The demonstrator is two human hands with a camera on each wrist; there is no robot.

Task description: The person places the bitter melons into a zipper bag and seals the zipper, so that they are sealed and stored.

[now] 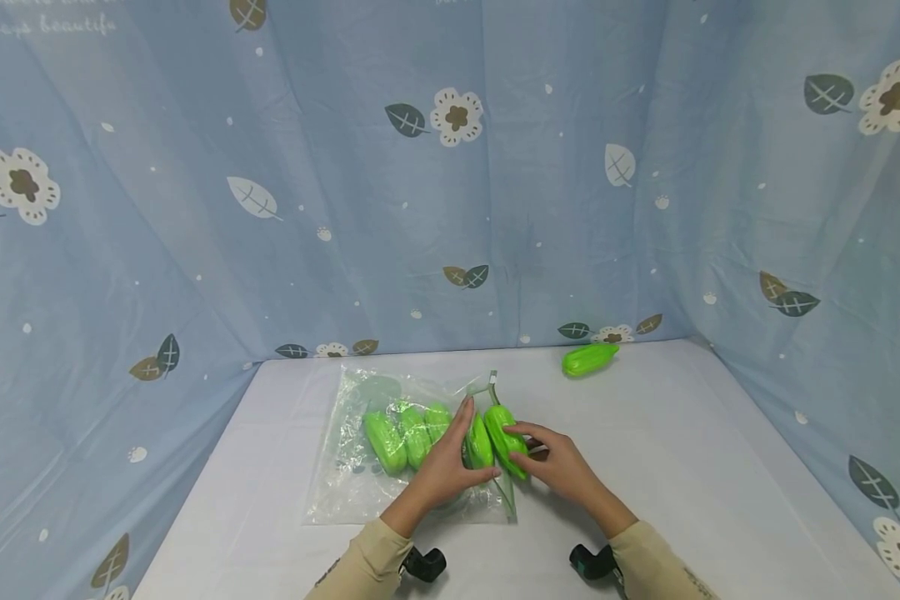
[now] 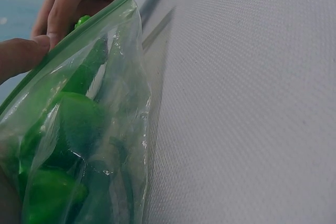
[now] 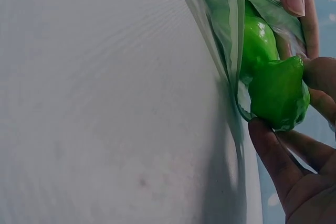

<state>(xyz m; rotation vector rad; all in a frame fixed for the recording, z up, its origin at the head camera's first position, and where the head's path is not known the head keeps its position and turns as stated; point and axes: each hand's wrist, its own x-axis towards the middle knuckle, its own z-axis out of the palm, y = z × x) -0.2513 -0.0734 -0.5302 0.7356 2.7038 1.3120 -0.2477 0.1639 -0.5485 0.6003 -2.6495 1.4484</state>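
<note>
A clear zip bag with a green zip strip lies flat on the table, its mouth facing right. Several glossy green peppers show through the plastic. My left hand holds the bag's mouth, its thumb at the zip strip in the left wrist view. With thumb and fingers my right hand grips one green pepper at the opening, partly between the bag's edges. Another pepper sits just inside, right beside it. In the left wrist view the bag hides part of the right hand.
One more green pepper lies alone near the back edge of the white table. A blue patterned curtain rises behind and along both sides. Dark wrist cameras sit by the sleeves.
</note>
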